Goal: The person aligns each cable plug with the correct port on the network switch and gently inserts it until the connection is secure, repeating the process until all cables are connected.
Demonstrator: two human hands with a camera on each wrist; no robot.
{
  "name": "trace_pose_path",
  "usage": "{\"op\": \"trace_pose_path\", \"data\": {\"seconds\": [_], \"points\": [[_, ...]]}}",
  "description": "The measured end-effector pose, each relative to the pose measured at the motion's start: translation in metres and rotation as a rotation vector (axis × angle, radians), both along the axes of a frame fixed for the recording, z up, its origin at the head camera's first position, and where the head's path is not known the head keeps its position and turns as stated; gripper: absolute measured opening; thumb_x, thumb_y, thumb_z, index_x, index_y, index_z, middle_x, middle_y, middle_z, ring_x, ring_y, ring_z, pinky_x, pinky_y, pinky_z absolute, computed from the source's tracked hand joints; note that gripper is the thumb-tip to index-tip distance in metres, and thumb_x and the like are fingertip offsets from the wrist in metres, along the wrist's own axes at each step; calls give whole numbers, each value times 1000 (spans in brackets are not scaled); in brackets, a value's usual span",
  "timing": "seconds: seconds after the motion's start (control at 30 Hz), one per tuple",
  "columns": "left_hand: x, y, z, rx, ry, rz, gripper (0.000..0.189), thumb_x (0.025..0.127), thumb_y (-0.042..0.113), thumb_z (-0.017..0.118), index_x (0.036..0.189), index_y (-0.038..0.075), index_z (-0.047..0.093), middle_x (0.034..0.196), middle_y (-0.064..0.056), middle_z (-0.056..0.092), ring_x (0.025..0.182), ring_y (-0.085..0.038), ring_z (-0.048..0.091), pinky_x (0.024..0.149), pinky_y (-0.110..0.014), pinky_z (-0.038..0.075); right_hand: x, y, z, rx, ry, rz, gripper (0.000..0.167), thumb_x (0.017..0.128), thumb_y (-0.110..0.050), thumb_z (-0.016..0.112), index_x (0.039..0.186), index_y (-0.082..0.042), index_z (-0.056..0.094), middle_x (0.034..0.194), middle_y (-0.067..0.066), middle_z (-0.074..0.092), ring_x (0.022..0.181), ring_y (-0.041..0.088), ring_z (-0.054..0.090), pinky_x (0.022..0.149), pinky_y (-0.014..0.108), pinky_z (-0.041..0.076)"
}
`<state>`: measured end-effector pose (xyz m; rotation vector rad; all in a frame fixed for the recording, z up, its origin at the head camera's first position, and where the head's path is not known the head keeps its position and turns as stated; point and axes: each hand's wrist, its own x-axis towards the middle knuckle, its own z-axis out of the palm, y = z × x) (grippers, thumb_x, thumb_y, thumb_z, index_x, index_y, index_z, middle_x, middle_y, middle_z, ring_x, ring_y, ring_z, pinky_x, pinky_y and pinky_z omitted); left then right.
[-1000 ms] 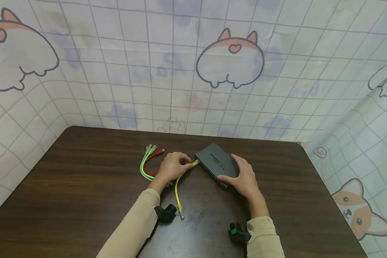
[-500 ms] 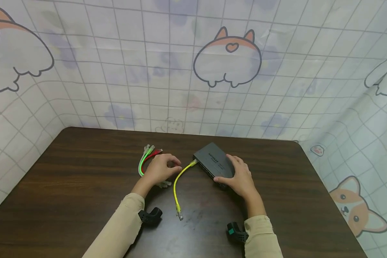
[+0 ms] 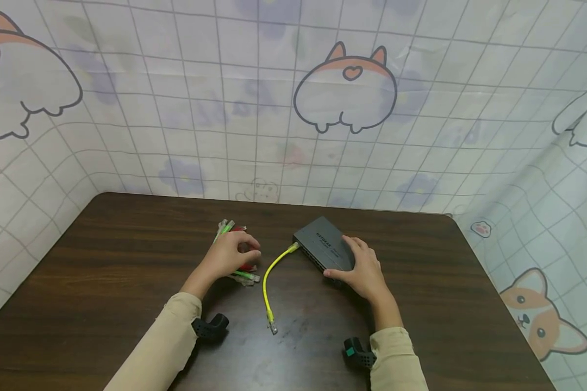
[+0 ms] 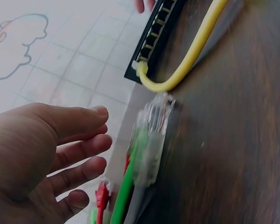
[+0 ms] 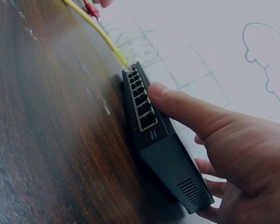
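A dark NETGEAR network switch (image 3: 323, 239) lies angled on the table, its row of ports (image 5: 142, 102) facing front-left. My right hand (image 3: 366, 271) holds the switch near its right end, thumb along the port-side edge and fingers at the far side. A yellow ethernet cable (image 3: 266, 288) has one plug in the switch's leftmost port; its other plug lies loose on the table. My left hand (image 3: 226, 254) hovers over a bundle of green (image 4: 123, 196), grey (image 4: 136, 205) and red (image 4: 101, 199) ethernet cables, fingers loosely bent and holding nothing. It partly hides them in the head view.
The dark wooden table (image 3: 102, 282) ends at a back edge against a white grid-patterned curtain (image 3: 254, 119) with corgi drawings. A black wrist camera (image 3: 210, 327) sits on the left sleeve, another camera (image 3: 359, 353) on the right.
My left hand has let go of the yellow cable's plug at the switch and moved left over the cable bundle. The right hand stays on the switch.
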<state>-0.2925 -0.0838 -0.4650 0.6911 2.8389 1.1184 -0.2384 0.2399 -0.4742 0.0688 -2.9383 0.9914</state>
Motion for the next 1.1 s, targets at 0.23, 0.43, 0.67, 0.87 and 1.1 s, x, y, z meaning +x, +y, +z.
{"op": "trace_pose_path", "data": {"seconds": [0.23, 0.43, 0.67, 0.87, 1.1], "points": [[0, -15, 3, -22, -18, 14, 17, 88, 23, 72, 100, 12, 74, 83, -1, 67, 63, -11, 53, 57, -28, 44, 0, 0, 0, 7, -1, -4, 98, 72, -50, 81, 151, -17, 33, 156, 15, 29, 138, 41, 30, 104, 66, 25], [1, -28, 3, -13, -35, 50, 17, 87, 22, 72, 100, 11, 73, 81, -1, 65, 64, -14, 51, 55, -29, 43, 0, -1, 0, 3, -2, -7, 98, 72, -51, 81, 151, -17, 33, 156, 15, 29, 137, 41, 31, 104, 66, 26], [5, -37, 1, -41, -55, 45, 19, 86, 22, 73, 101, 11, 73, 82, -1, 65, 63, -14, 51, 57, -29, 43, 0, 0, -1, 1, -2, -13, 98, 72, -51, 80, 151, -18, 33, 156, 14, 30, 137, 39, 31, 106, 65, 26], [12, -39, -2, -58, -3, -4, 17, 85, 20, 74, 100, 12, 73, 81, 1, 65, 63, -13, 49, 56, -27, 42, 0, 1, 0, 3, -2, -16, 97, 72, -51, 80, 150, -17, 34, 156, 14, 30, 137, 40, 31, 105, 65, 26], [29, -29, 1, -107, 113, -124, 13, 82, 21, 77, 94, 18, 74, 83, 11, 65, 66, -6, 50, 59, -22, 42, 0, 2, -1, -9, -6, -21, 96, 72, -50, 81, 150, -18, 34, 156, 13, 29, 137, 39, 31, 105, 64, 26]]}}
